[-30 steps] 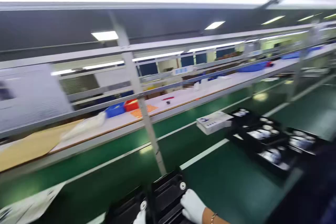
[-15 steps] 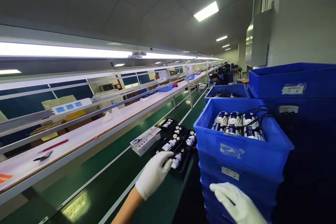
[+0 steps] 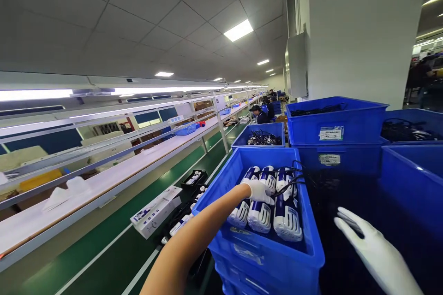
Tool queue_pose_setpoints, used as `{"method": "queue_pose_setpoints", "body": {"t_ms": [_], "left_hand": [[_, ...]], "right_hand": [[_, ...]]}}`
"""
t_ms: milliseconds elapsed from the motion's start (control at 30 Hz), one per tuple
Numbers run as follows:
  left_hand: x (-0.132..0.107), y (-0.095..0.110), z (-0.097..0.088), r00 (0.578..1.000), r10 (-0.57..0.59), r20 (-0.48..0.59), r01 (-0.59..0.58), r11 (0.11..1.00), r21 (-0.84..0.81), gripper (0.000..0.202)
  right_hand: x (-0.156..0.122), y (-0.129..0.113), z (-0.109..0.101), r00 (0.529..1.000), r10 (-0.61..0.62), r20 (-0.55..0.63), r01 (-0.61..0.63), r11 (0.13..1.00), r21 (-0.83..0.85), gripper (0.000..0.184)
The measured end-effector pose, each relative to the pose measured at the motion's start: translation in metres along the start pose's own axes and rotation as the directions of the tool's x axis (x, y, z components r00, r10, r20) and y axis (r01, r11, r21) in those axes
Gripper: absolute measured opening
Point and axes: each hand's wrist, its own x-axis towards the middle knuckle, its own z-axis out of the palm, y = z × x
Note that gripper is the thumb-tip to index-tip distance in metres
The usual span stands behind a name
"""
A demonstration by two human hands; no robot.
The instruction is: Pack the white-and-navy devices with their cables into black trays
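My left hand (image 3: 260,191), in a white glove, reaches into a blue plastic bin (image 3: 311,244). Its fingers are loosely bent and partly apart over the middle of the white-and-navy cylindrical devices (image 3: 259,216), touching or just above them; nothing is seen lifted. The devices lie in two rows, with black cables (image 3: 294,179) trailing over the right side. My right hand (image 3: 367,239), also gloved in white, is off to the right of the bin. Its fingers are stretched out with a gap between them, and it holds nothing.
Left of the bin, a green conveyor (image 3: 104,249) carries a white printed box (image 3: 155,212) and black trays (image 3: 194,179) with devices. More blue bins (image 3: 332,122) of cables stand behind and right. A long white shelf (image 3: 114,179) runs alongside. A person (image 3: 258,113) sits farther down.
My left hand has gone from the black trays on the conveyor into the blue bin. My right hand now appears farther right. The view has turned right, showing more bins.
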Motion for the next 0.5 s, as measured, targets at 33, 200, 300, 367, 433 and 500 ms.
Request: {"method": "queue_pose_setpoints", "body": {"t_ms": [33,200,300,367,433,500], "left_hand": [[0.003,0.003,0.003,1.000,0.026,0.007,-0.026,1.000,0.001,0.044],[0.000,0.001,0.010,0.998,0.052,0.023,-0.050,0.997,-0.059,0.044],[-0.004,-0.007,0.008,0.997,0.035,0.061,-0.028,0.993,-0.115,0.038],[-0.006,-0.011,0.006,0.995,0.034,0.095,-0.017,0.984,-0.177,0.034],[-0.007,-0.014,0.005,0.991,0.047,0.123,-0.016,0.972,-0.236,0.030],[-0.008,-0.018,0.006,0.993,0.050,0.105,-0.022,0.967,-0.255,0.028]], "right_hand": [[0.011,-0.007,0.005,1.000,0.022,0.016,-0.022,1.000,-0.009,0.071],[0.042,-0.048,0.025,1.000,-0.016,-0.014,0.013,0.981,-0.195,0.074],[0.049,-0.060,0.028,0.997,-0.062,-0.047,0.044,0.948,-0.316,0.065],[0.053,-0.060,0.026,0.996,-0.080,-0.037,0.064,0.948,-0.311,0.061],[0.057,-0.055,0.020,0.998,-0.068,-0.012,0.064,0.972,-0.224,0.059],[0.064,-0.047,0.007,0.999,-0.036,-0.007,0.035,0.994,-0.108,0.055]]}}
